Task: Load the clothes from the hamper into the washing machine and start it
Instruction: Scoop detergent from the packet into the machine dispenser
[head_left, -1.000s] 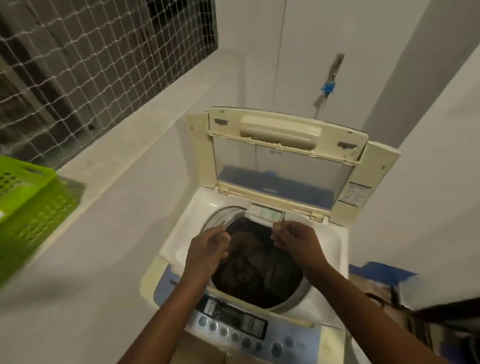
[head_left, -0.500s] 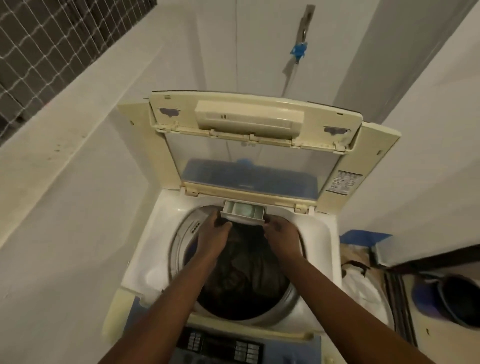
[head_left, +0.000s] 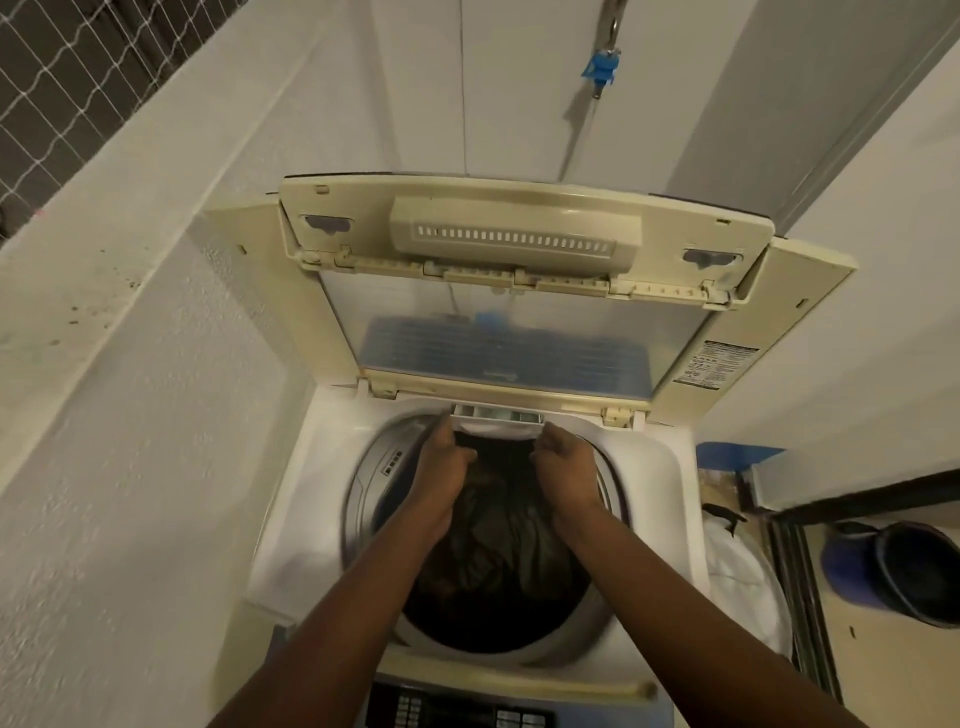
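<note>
A top-loading washing machine (head_left: 322, 499) stands below me with its cream lid (head_left: 514, 244) folded upright. Dark clothes (head_left: 498, 540) fill the drum. At the drum's back rim sits a small white detergent drawer (head_left: 496, 420), pushed mostly into its slot. My left hand (head_left: 441, 467) presses against the drawer's left end and my right hand (head_left: 563, 467) against its right end, both with fingers curled on it. The control panel (head_left: 457, 714) shows at the bottom edge. No hamper is in view.
A white wall and ledge (head_left: 130, 260) run close along the machine's left. A blue tap (head_left: 600, 65) hangs on the back wall. To the right lie a white bag (head_left: 743, 577) and a dark bucket (head_left: 919, 571) on the floor.
The drawer has slid back toward its slot under both hands. My view has dropped and moved closer, so the green hamper seen on the left is out of frame.
</note>
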